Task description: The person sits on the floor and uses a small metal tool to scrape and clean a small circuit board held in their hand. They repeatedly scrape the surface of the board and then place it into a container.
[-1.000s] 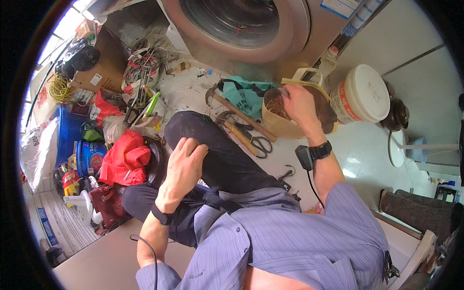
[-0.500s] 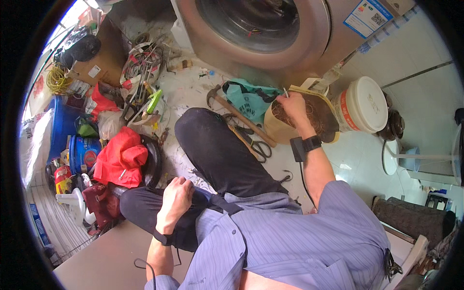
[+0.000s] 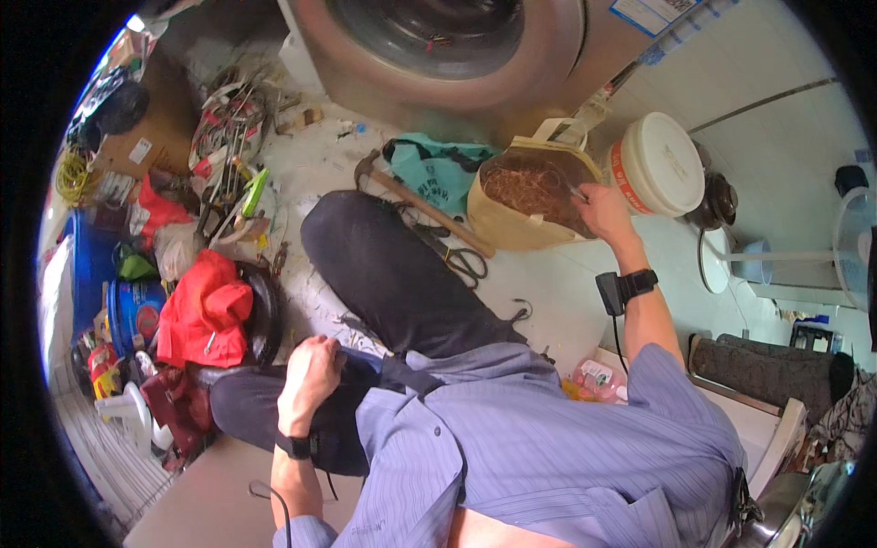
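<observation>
My right hand (image 3: 601,210) is at the right side of a cream tote bag (image 3: 492,212) and holds a small pale object, too small to name, over tangled copper-coloured wire (image 3: 530,187) inside. My left hand (image 3: 311,372) rests by my left leg with its fingers curled; I cannot make out whether they hold anything. Beside the bag lie a teal plastic bag (image 3: 443,172), a claw hammer (image 3: 429,207) with a long wooden handle, and black-handled scissors (image 3: 469,265) partly hidden behind my knee.
A washing machine (image 3: 427,91) stands ahead. A lidded white bucket (image 3: 656,162) and dark pots (image 3: 715,196) are at the right. Heaped clutter fills the left, with a red cloth (image 3: 203,306), blue bucket (image 3: 137,315), cardboard box (image 3: 151,128) and cables (image 3: 228,114).
My right hand has shifted from the middle of the tote to its right side, uncovering more wire. My left hand has dropped from above my knee to lower near my lap.
</observation>
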A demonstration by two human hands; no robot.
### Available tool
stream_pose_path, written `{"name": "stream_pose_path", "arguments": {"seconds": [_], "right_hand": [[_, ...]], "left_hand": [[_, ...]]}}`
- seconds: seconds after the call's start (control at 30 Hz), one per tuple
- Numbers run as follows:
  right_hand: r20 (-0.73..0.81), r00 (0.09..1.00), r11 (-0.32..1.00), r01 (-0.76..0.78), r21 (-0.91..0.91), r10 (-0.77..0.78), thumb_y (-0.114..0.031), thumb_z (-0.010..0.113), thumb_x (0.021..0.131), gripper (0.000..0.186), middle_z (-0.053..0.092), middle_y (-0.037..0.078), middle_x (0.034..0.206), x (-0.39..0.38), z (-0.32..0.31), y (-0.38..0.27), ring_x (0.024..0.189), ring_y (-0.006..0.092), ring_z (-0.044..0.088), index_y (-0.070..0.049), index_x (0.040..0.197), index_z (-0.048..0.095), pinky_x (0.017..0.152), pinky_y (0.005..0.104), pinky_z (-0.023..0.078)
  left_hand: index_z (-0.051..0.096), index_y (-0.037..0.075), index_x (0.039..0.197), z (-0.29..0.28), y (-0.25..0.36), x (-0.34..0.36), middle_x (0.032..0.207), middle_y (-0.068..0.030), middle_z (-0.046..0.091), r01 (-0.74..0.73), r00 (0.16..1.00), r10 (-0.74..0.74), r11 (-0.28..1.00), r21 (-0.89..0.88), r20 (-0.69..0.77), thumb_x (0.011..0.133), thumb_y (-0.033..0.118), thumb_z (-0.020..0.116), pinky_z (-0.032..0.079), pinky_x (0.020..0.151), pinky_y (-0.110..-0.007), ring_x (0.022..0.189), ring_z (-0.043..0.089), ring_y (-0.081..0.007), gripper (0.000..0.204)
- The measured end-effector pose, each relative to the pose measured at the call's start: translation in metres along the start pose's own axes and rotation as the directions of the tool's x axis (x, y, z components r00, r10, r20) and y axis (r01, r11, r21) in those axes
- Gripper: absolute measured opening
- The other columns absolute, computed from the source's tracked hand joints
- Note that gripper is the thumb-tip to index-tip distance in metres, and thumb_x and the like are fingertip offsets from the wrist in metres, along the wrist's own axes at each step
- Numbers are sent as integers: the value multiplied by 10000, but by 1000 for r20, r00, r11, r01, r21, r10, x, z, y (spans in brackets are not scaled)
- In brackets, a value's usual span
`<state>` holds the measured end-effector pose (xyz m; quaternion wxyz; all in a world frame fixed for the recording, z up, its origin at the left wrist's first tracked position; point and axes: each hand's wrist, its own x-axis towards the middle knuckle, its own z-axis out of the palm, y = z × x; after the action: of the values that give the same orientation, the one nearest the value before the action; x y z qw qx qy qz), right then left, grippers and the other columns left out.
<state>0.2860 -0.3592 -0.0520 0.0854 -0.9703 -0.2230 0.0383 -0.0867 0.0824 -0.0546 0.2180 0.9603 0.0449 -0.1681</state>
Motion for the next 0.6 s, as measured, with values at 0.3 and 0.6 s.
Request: {"name": "stream_pose_path", "arguments": {"seconds": [0.3,0.6], "right_hand": [[-61,998,970,-3,-243,-12,-252,677,969,255,710,240,946,-1,-59,-34,900,458,677,-8,1038,697,770,509,527],[-246,810,733,587,345,-532,-99,759,911,176,676,153,928,12,-43,-216,802,358,668,-48,1067,695,724,373,534]], "left_hand": [[644,9,920,-50,-46,-6,870,-231,657,147,952,-129,988,45,-276,849,139,724,538,775,-512,882,665,-437,169],[747,21,1041,-28,-121,48,932,-216,742,293,870,-395,896,-335,-296,941,260,712,567,792,-436,884,729,-374,261]]}}
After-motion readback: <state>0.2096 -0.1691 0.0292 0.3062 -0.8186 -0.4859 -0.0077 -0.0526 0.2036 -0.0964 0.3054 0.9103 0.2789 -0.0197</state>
